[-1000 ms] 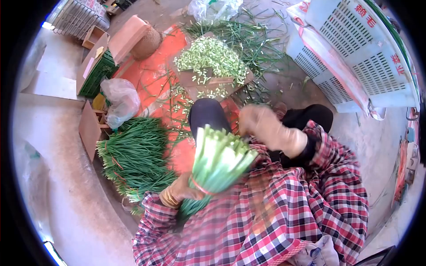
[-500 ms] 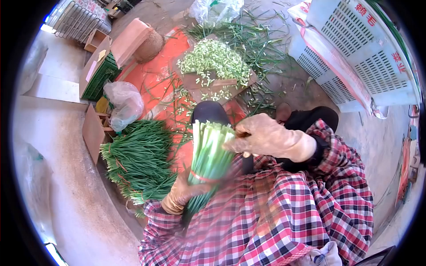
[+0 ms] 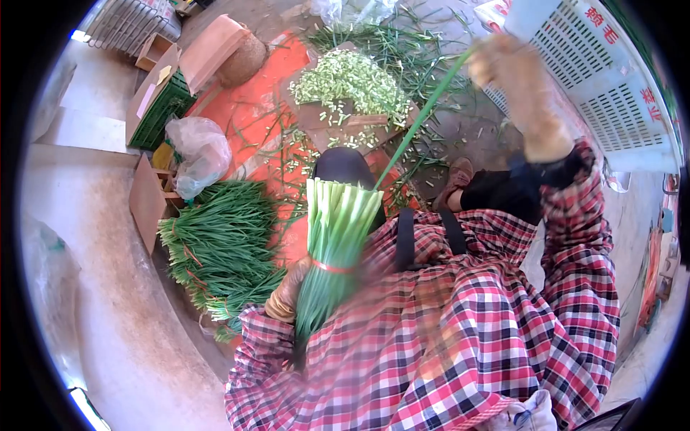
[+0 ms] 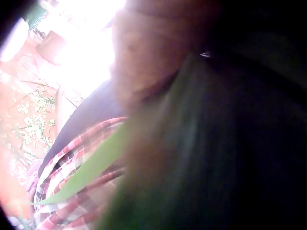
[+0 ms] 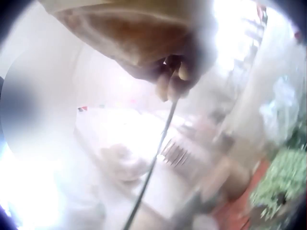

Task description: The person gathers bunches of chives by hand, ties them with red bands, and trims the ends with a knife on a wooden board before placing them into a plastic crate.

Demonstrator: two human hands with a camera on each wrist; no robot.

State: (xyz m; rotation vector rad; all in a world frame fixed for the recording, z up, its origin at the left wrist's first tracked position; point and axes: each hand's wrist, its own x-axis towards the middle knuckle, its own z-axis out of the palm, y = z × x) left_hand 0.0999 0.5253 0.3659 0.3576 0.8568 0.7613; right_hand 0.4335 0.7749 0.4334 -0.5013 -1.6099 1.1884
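My left hand [image 3: 286, 291], in a tan glove, grips a thick bunch of chives [image 3: 338, 223] tied with a red band, its pale cut ends upward. In the left wrist view the hand and dark green leaves [image 4: 187, 158] are close and blurred. My right hand [image 3: 521, 93], also in tan, is raised far out to the right. Its fingertips pinch one long green chive stalk [image 3: 424, 115], which slants down toward the top of the bunch. The right wrist view shows this thin stalk [image 5: 153, 165] hanging from the pinched fingers.
Banded chive bunches [image 3: 219, 244] lie in a pile at left. Ahead, short cut pieces [image 3: 352, 82] are heaped on a board [image 3: 323, 136] over a red sheet [image 3: 248, 129], with loose stalks [image 3: 424, 57] behind. Pale slotted crates [image 3: 611, 86] stand at right, a green crate [image 3: 162, 115] at left.
My right hand came to the top of the bunch, then swung up and right with a single stalk. The left hand keeps its grip, and the bunch now stands more upright.
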